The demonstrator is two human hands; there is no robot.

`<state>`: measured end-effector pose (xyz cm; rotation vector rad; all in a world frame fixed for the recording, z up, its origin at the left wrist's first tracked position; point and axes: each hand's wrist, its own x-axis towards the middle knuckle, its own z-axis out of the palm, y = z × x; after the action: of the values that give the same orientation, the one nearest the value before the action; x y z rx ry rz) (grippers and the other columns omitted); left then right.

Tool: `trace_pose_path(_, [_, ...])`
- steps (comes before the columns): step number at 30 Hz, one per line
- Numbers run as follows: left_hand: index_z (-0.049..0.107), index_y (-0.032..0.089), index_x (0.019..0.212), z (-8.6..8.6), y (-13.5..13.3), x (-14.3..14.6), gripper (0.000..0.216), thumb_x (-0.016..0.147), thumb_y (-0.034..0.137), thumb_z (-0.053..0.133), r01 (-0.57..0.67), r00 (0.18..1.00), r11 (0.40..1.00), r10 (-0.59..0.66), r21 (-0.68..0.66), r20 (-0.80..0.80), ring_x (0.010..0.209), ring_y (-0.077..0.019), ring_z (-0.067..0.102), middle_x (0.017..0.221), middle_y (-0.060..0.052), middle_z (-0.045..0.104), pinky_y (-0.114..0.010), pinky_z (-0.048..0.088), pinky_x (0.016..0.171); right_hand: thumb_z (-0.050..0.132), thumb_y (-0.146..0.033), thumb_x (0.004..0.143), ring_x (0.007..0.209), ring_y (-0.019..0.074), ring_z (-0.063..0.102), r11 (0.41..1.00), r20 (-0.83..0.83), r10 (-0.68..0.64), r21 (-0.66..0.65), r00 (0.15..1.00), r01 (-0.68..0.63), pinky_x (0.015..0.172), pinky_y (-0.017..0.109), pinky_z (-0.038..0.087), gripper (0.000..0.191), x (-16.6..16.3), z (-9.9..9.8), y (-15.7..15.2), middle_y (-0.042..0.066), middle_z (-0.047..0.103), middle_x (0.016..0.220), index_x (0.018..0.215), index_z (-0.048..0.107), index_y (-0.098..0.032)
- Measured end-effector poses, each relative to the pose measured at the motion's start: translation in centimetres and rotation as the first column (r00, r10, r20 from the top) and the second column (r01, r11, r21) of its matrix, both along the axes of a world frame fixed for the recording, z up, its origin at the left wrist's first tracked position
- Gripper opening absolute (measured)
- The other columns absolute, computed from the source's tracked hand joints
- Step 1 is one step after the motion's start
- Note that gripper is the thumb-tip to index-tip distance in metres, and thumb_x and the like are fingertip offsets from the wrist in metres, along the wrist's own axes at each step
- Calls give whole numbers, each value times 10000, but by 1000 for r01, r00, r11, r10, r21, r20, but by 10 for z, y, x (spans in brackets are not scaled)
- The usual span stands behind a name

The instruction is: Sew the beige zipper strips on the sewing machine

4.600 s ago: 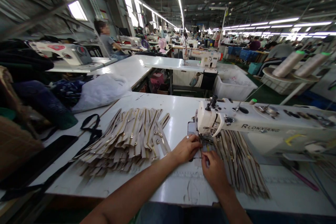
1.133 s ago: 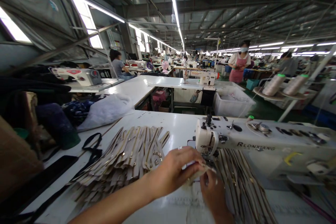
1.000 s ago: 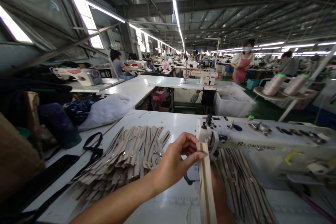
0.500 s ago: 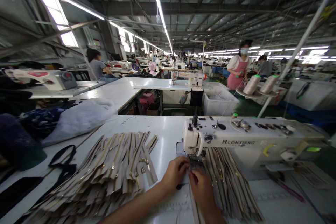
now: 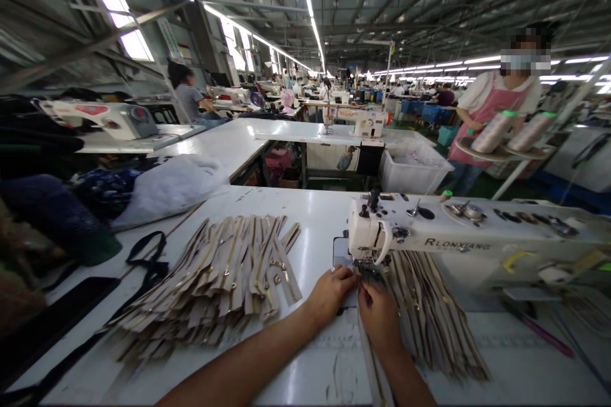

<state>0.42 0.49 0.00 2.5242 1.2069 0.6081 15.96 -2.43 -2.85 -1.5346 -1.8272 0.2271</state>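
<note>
At the needle end of a white sewing machine (image 5: 429,229), my left hand (image 5: 331,296) is closed, its fingertips pinching the top end of a beige zipper (image 5: 368,350). Close beside it my right hand (image 5: 380,315) grips the same zipper, whose length trails down toward me under the wrist. The presser foot is just beyond the fingertips, and the pinched end is partly hidden. To the left lies a large fanned pile of beige zippers (image 5: 229,273) with gold teeth and pulls. Another bundle of zippers (image 5: 429,311) lies right of my right hand, partly under the machine arm.
A white plastic bag (image 5: 176,187) and a black strap (image 5: 147,254) lie at left. Two thread cones (image 5: 496,130) stand on a holder at right, near a person in a pink apron (image 5: 506,108). Purple-handled scissors (image 5: 548,334) lie on the right.
The view has shifted, so the table and machine sit higher and further right. The person in the apron appears nearer. Both hands stay at the needle area with the zipper.
</note>
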Motion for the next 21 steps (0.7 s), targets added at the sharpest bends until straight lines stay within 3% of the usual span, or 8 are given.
trace_pose_path(5, [581, 229, 1271, 4, -1, 0, 335, 962, 189, 459, 11, 999, 1000, -11, -2, -31, 988, -210, 536, 1033, -69, 609, -317, 471, 854, 429, -203, 895, 800, 219, 697, 1000, 29, -8, -7, 1000, 8, 771, 341, 545, 319, 0, 0, 0, 107, 741, 872, 954, 740, -172])
trace_pose_path(13, [645, 212, 1109, 5, 0, 2, 239, 925, 150, 505, 7, 1000, 1000, -7, -6, 24, 981, -202, 528, 1030, -55, 603, -310, 467, 865, 433, -163, 880, 838, 218, 698, 999, 7, -37, 24, 999, 37, 777, 321, 543, 320, -4, 0, 1, 96, 735, 903, 1014, 723, -185])
trace_pose_path(21, [624, 206, 1079, 5, -2, 1, 238, 896, 104, 512, 15, 999, 1000, -15, -7, 33, 998, -207, 509, 1046, -55, 579, -328, 444, 906, 456, -115, 862, 791, 205, 693, 996, 84, -77, 55, 994, 73, 744, 279, 522, 284, -8, 3, 0, 72, 712, 821, 899, 722, -209])
